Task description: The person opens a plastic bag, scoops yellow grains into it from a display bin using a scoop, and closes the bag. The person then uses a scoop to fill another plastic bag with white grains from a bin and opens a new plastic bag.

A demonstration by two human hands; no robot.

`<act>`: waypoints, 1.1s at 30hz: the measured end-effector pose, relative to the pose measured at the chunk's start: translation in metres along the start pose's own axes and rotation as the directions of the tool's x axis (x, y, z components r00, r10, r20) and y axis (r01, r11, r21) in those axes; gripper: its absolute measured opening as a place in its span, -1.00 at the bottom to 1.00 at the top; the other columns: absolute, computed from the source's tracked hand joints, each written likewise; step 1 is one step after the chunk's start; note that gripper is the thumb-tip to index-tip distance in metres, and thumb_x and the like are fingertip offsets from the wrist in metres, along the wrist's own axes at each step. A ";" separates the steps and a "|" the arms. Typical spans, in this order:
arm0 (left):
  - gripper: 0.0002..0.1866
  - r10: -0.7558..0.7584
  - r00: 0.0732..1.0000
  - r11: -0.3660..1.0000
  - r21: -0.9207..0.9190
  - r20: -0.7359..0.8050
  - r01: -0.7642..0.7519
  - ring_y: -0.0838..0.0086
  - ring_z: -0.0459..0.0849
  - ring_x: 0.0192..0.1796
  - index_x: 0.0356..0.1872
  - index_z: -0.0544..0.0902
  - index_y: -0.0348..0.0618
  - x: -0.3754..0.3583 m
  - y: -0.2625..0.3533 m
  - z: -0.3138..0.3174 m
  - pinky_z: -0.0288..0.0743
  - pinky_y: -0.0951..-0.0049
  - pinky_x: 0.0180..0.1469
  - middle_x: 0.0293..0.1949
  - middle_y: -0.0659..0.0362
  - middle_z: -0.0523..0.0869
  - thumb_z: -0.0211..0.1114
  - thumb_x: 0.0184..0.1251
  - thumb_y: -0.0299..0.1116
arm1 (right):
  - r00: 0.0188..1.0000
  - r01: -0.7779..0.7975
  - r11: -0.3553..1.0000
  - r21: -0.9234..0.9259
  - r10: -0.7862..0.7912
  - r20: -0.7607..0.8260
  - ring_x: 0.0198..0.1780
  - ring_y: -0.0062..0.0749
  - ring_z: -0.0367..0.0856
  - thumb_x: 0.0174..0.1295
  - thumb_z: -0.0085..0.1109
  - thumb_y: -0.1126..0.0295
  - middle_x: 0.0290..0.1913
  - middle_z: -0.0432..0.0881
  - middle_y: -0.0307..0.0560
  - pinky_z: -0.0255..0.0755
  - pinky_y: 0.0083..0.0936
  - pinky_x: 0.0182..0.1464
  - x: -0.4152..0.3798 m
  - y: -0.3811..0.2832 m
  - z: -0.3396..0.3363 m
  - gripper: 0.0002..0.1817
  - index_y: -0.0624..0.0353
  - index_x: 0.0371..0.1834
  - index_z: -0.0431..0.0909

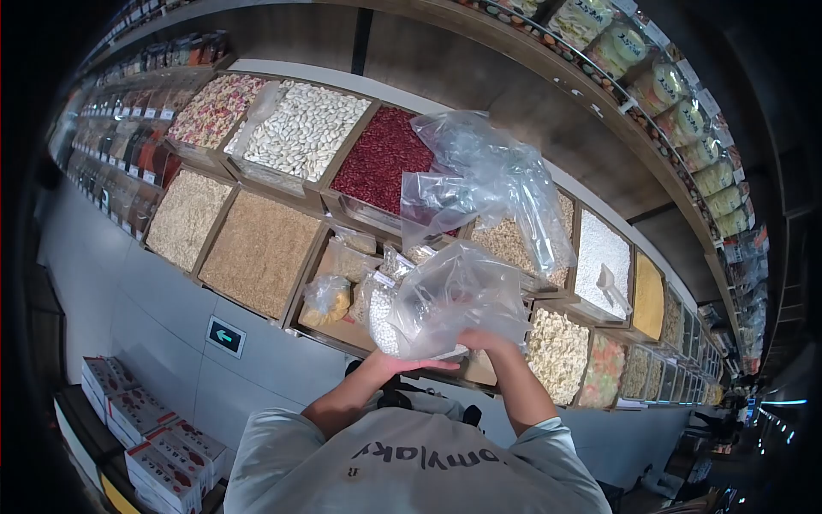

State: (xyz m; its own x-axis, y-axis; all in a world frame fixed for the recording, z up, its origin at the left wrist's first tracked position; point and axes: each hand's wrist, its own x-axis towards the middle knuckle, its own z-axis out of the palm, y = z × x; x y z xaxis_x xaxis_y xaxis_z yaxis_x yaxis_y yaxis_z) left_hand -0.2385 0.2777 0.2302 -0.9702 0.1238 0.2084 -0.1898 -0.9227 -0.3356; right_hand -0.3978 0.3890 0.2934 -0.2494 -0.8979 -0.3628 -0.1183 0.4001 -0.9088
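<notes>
A clear plastic bag (pixel 462 300) with white pieces (pixel 384 330) at its left side is at my hands, above the front row of bins. My left hand (pixel 413 363) lies under the bag's lower left part, its fingers stretched out to the right. On the other side, my right hand (pixel 479 340) is against the bag's lower edge, its fingers largely hidden by the plastic. Just left of the bag, small filled bags (pixel 328 298) lie in a wooden compartment. Large crumpled clear bags (pixel 488 176) spread over the bins behind.
Bins of red beans (pixel 385 154), white beans (pixel 304 128), brown grain (pixel 259 248) and white grains (pixel 602 257) surround the bag. A shelf of packets (pixel 685 120) curves above at right. Stacked cartons (pixel 175 454) stand on the floor at lower left.
</notes>
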 end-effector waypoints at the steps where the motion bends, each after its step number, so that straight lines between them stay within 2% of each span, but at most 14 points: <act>1: -0.32 0.000 1.000 1.000 0.000 0.000 0.000 0.04 0.30 0.52 0.50 0.33 -0.01 0.002 0.002 0.005 0.05 -0.59 0.41 0.52 0.09 0.35 -0.11 0.55 0.20 | 0.999 -0.039 0.999 0.018 0.039 0.002 0.04 -0.38 0.60 0.30 0.29 0.01 0.02 0.68 -0.06 0.47 -0.40 0.11 0.000 0.004 0.001 -0.40 0.23 0.25 0.55; 4: -0.22 -0.014 0.861 0.924 0.323 -0.508 0.206 -0.32 0.34 0.44 0.54 0.26 -0.06 0.007 0.017 0.007 0.13 -0.65 0.32 0.52 -0.09 0.32 -0.20 0.54 0.29 | 0.963 -0.262 0.965 0.011 0.262 -0.054 -0.10 -0.47 0.57 0.39 0.17 0.06 -0.16 0.64 -0.15 0.43 -0.49 -0.04 -0.002 -0.055 0.008 -0.58 0.19 0.07 0.57; 5: -0.22 -0.013 0.861 0.923 0.324 -0.508 0.205 -0.32 0.34 0.44 0.54 0.26 -0.06 0.007 0.023 -0.021 0.13 -0.65 0.32 0.52 -0.09 0.32 -0.20 0.54 0.29 | 0.898 -0.427 0.904 0.007 0.425 -0.112 -0.22 -0.55 0.55 0.47 0.05 0.11 -0.32 0.60 -0.22 0.39 -0.57 -0.18 -0.001 -0.075 0.009 -0.68 0.15 -0.11 0.60; 7: -0.21 -0.385 0.873 0.856 0.239 -0.299 0.459 -0.28 0.40 0.42 0.54 0.25 -0.15 0.007 0.026 -0.054 0.37 -0.38 0.32 0.48 -0.18 0.35 -0.20 0.55 0.27 | 0.922 -0.369 0.929 0.039 0.371 -0.114 -0.33 -0.57 0.42 0.51 -0.06 0.08 -0.42 0.46 -0.28 0.28 -0.58 -0.25 0.010 -0.056 0.007 -0.65 0.12 -0.25 0.50; 9: -0.23 -0.393 0.879 0.858 0.237 -0.270 0.456 -0.22 0.51 0.34 0.51 0.28 -0.19 0.011 0.023 -0.049 0.55 -0.11 0.23 0.40 -0.22 0.45 -0.16 0.56 0.23 | 0.944 -0.301 0.951 0.069 0.307 -0.122 -0.43 -0.59 0.29 0.56 -0.17 0.04 -0.52 0.33 -0.33 0.17 -0.60 -0.32 0.020 -0.050 0.009 -0.57 0.08 -0.40 0.41; 12: -0.36 -0.169 0.985 0.976 0.131 -0.039 0.173 -0.07 0.62 0.26 0.41 0.38 -0.26 0.017 0.016 -0.063 0.58 -0.06 0.20 0.33 -0.15 0.54 -0.08 0.60 0.07 | 0.971 -0.021 0.883 0.469 0.130 -0.200 -0.51 -0.59 0.03 0.59 -0.16 0.07 -0.56 0.10 -0.39 0.01 -0.55 -0.38 0.028 -0.047 0.014 -0.55 0.00 -0.52 0.20; 14: -0.43 0.400 0.829 0.691 0.723 -0.392 0.008 0.09 0.59 0.32 0.37 0.42 -0.23 0.020 0.015 -0.058 0.50 0.01 0.30 0.30 -0.07 0.57 -0.04 0.61 0.02 | 0.950 -0.004 0.885 0.466 0.149 -0.275 -0.51 -0.61 0.03 0.60 -0.15 0.10 -0.57 0.08 -0.40 0.01 -0.55 -0.39 0.029 -0.048 0.009 -0.56 -0.01 -0.51 0.20; 15: -0.43 0.400 0.829 0.692 0.722 -0.391 0.006 0.09 0.59 0.32 0.37 0.42 -0.23 0.019 0.016 -0.042 0.50 0.01 0.30 0.30 -0.07 0.57 -0.04 0.61 0.02 | 0.950 -0.005 0.886 0.464 0.149 -0.275 -0.51 -0.61 0.03 0.60 -0.15 0.10 -0.57 0.08 -0.40 0.01 -0.55 -0.39 0.030 -0.046 0.006 -0.56 -0.01 -0.51 0.20; 17: -0.46 0.553 0.813 0.750 0.532 -0.180 -0.393 0.23 0.50 0.40 0.37 0.43 -0.23 0.007 0.024 -0.006 0.33 0.08 0.44 0.30 0.00 0.58 -0.05 0.63 -0.03 | 0.952 0.104 0.776 0.623 0.104 -0.288 -0.51 -0.62 0.05 0.61 -0.14 0.11 -0.57 0.10 -0.39 0.02 -0.56 -0.39 0.033 -0.042 0.002 -0.57 0.00 -0.49 0.23; 22: -0.44 0.453 0.842 0.873 0.340 -0.294 -0.351 0.32 0.65 0.16 0.31 0.53 -0.16 -0.017 0.047 -0.025 0.38 0.14 0.36 0.04 0.19 0.73 -0.13 0.66 0.06 | 0.892 0.194 0.721 0.665 0.152 -0.425 -0.50 -0.60 0.07 0.62 -0.15 0.10 -0.56 0.12 -0.39 0.04 -0.57 -0.38 0.052 -0.057 0.018 -0.58 0.02 -0.46 0.26; 26: -0.49 0.166 0.926 0.977 0.180 -0.339 -0.109 0.32 0.75 -0.14 0.02 0.62 0.02 -0.014 0.037 -0.065 0.59 0.23 0.06 -0.14 0.20 0.76 -0.14 0.62 0.16 | 0.986 0.080 0.781 0.619 0.030 -0.166 -0.49 -0.59 0.06 0.59 -0.17 0.19 -0.56 0.11 -0.36 0.04 -0.57 -0.36 0.056 -0.062 0.034 -0.58 0.05 -0.51 0.23; 28: -0.43 0.084 0.935 0.981 0.192 -0.344 -0.018 0.24 0.74 -0.08 0.10 0.59 0.01 -0.015 0.034 -0.070 0.62 0.13 0.01 -0.08 0.17 0.76 -0.14 0.57 0.24 | 0.992 -0.051 0.844 0.534 -0.017 0.122 -0.51 -0.58 0.07 0.53 -0.16 0.27 -0.58 0.12 -0.35 0.04 -0.57 -0.38 0.056 -0.063 0.034 -0.58 0.06 -0.59 0.18; 30: -0.27 -0.095 0.931 0.958 0.223 -0.353 0.183 0.09 0.74 0.06 0.26 0.53 0.00 -0.017 0.035 -0.067 0.69 -0.05 -0.08 0.05 0.09 0.75 -0.14 0.47 0.38 | 0.981 -0.049 0.803 0.594 -0.073 0.179 -0.52 -0.59 0.07 0.52 -0.16 0.27 -0.59 0.12 -0.35 0.04 -0.57 -0.39 0.056 -0.063 0.037 -0.58 0.06 -0.60 0.19; 33: -0.23 -0.118 0.953 0.964 0.196 -0.281 0.177 -0.03 0.67 0.19 0.40 0.43 -0.01 -0.036 0.051 -0.060 0.66 -0.23 -0.04 0.23 0.00 0.64 -0.17 0.47 0.38 | 0.967 -0.061 0.718 0.694 -0.129 0.218 -0.52 -0.59 0.08 0.52 -0.13 0.30 -0.59 0.15 -0.36 0.04 -0.56 -0.39 0.054 -0.066 0.040 -0.59 0.06 -0.59 0.19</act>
State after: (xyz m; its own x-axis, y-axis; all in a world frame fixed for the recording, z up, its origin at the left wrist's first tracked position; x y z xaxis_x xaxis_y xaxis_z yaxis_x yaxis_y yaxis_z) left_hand -0.2227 0.2481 0.1504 -0.9441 0.3291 -0.0198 -0.3253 -0.9396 -0.1066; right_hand -0.3650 0.3070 0.3253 -0.0162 -0.9603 -0.2783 0.5971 0.2140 -0.7731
